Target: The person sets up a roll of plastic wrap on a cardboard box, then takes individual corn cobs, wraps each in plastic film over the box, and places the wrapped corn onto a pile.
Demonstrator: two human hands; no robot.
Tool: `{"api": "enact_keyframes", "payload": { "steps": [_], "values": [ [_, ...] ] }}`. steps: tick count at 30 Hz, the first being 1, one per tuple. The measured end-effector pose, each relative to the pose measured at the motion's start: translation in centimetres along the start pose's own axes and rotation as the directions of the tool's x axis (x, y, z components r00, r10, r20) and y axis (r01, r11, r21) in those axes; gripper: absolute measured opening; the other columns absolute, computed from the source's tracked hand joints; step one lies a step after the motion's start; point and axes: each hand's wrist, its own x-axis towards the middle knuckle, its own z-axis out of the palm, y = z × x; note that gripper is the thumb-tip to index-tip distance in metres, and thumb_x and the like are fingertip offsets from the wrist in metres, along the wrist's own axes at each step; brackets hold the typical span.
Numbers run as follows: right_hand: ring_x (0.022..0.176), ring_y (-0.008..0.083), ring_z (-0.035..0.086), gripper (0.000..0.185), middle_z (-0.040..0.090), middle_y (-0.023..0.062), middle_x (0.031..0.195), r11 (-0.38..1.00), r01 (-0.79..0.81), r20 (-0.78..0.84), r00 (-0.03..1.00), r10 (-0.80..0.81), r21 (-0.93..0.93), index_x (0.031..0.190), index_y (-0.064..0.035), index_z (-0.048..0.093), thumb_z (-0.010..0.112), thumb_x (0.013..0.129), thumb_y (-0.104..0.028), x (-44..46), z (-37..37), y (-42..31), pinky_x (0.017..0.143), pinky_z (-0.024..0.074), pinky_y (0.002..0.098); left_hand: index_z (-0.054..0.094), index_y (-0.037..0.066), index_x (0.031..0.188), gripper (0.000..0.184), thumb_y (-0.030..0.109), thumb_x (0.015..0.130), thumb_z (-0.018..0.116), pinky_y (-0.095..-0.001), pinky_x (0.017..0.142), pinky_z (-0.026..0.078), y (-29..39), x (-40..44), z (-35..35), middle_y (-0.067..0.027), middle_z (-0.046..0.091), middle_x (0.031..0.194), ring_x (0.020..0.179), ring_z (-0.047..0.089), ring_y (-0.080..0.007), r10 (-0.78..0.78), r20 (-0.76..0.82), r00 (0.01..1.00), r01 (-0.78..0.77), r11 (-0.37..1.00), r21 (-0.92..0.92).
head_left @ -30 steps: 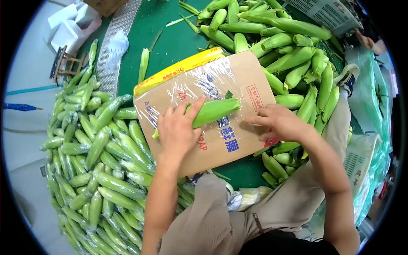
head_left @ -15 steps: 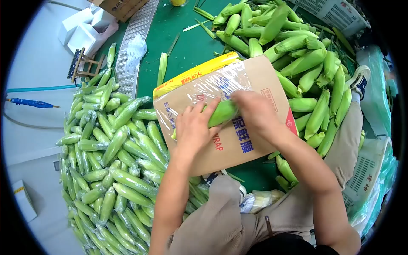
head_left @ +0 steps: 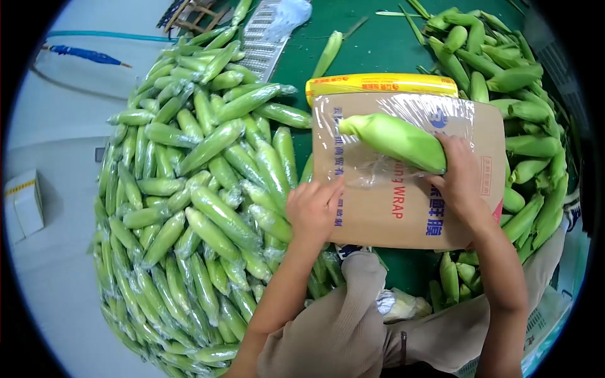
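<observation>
An ear of corn in its green husk (head_left: pixel 400 142) lies tilted across a sheet of clear cling film (head_left: pixel 372 173) on a brown cardboard box (head_left: pixel 359 220) with printed writing. My right hand (head_left: pixel 463 173) grips the wide right end of this ear. At the box's left edge, my left hand (head_left: pixel 315 208) has its thumb and forefinger together at the film's lower left edge; the pinch itself is hard to see. A yellow cling film roll (head_left: pixel 384 85) lies along the far side of the box, and the film stretches from there under the corn.
A large heap of film-wrapped corn (head_left: pixel 208 201) fills the left side. Unwrapped corn (head_left: pixel 529 145) is piled on the right. A metal grating (head_left: pixel 258 41) and a loose husk piece (head_left: pixel 328 53) lie on the green floor (head_left: pixel 365 44). My legs are below the box.
My view has shifted, so the box sits further right. My left hand has left the corn for the box's left edge. Another position of the ear shows, now with my right hand at its end.
</observation>
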Motion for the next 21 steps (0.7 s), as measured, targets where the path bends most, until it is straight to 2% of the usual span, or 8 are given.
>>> {"api": "enact_keyframes", "payload": {
  "steps": [1,4,7,11,14,17,20,21],
  "values": [
    [0.105,0.0376,0.060,0.075,0.064,0.0149,0.109,0.998,0.010,0.017,1.000,-0.009,-0.067,0.128,-0.0036,0.059,0.093,0.061,-0.012,0.0,-0.6,-0.5,0.091,0.0504,0.0467,0.076,0.016,0.115,0.026,0.020,0.089,0.076,-0.0419,0.062,0.045,0.4,1.0,0.4,-0.0047,0.056,0.068,0.068,0.059,-0.0288,0.067,-0.175,0.982,-0.061,0.997,0.035],
    [0.102,0.0358,0.060,0.072,0.064,0.0142,0.105,0.978,0.010,0.127,0.992,0.017,-0.206,0.126,-0.0040,0.060,0.092,0.062,-0.012,-0.3,-2.6,-1.2,0.088,0.0516,0.0464,0.072,0.010,0.105,0.012,0.017,0.097,0.069,-0.0416,0.066,0.048,0.5,1.0,0.5,-0.0061,0.065,0.076,0.074,0.064,-0.0291,0.055,-0.179,0.982,-0.048,0.998,0.040],
    [0.097,0.0350,0.062,0.059,0.064,0.0116,0.100,0.976,0.096,0.201,0.978,-0.056,-0.194,0.114,-0.0056,0.060,0.091,0.064,-0.015,-1.0,-3.3,-1.2,0.082,0.0528,0.0464,0.063,0.006,0.099,0.012,0.015,0.105,0.058,-0.0396,0.081,0.054,-0.1,-0.6,0.7,-0.0136,0.075,0.097,0.092,0.072,-0.0288,-0.305,-0.118,0.945,0.272,0.933,-0.235],
    [0.096,0.0338,0.063,0.054,0.064,0.0106,0.098,0.949,0.298,0.371,0.897,-0.241,-0.102,0.108,-0.0061,0.056,0.089,0.067,-0.019,-2.9,-3.1,-2.5,0.081,0.0539,0.0455,0.051,0.006,0.098,0.019,0.020,0.110,0.049,-0.0484,0.113,0.044,2.7,-2.3,0.7,-0.0254,0.065,0.138,0.127,0.063,-0.0410,-0.433,-0.274,0.859,-0.009,0.522,-0.853],
    [0.101,0.0339,0.064,0.052,0.065,0.0107,0.100,0.943,0.329,0.440,0.853,-0.280,-0.039,0.108,-0.0056,0.057,0.087,0.073,-0.030,-3.5,-3.2,-3.2,0.087,0.0530,0.0447,0.053,-0.001,0.120,0.028,0.024,0.107,0.055,-0.0536,0.108,0.047,5.2,-1.5,0.3,-0.0202,0.067,0.134,0.118,0.066,-0.0405,0.205,-0.191,0.960,-0.251,0.934,-0.253],
    [0.106,0.0329,0.062,0.056,0.065,0.0109,0.107,0.951,0.307,0.238,0.927,-0.290,-0.038,0.116,-0.0060,0.060,0.085,0.076,-0.037,-3.1,-2.9,-2.6,0.093,0.0503,0.0443,0.057,0.001,0.132,0.040,0.031,0.106,0.055,-0.0568,0.117,0.036,6.6,1.0,-0.9,-0.0193,0.066,0.139,0.135,0.053,-0.0490,0.175,-0.073,0.982,-0.189,0.921,-0.340],
    [0.112,0.0313,0.060,0.066,0.064,0.0108,0.116,0.967,0.219,-0.130,0.963,-0.235,-0.131,0.126,-0.0070,0.061,0.084,0.076,-0.043,-0.2,-2.7,-3.2,0.098,0.0473,0.0437,0.049,0.004,0.151,0.059,0.038,0.102,0.058,-0.0586,0.120,0.032,6.3,9.0,-1.1,-0.0196,0.061,0.144,0.142,0.046,-0.0469,0.209,0.255,0.944,-0.189,0.977,-0.098],
    [0.114,0.0308,0.059,0.071,0.063,0.0108,0.119,0.974,0.183,-0.168,0.965,-0.204,-0.131,0.130,-0.0074,0.060,0.084,0.075,-0.045,0.9,-2.0,-2.8,0.100,0.0465,0.0434,0.050,0.005,0.150,0.059,0.038,0.102,0.059,-0.0596,0.121,0.029,5.9,11.9,0.3,-0.0195,0.059,0.148,0.145,0.043,-0.0453,0.203,0.156,0.967,-0.215,0.975,0.062]
  ]
}}
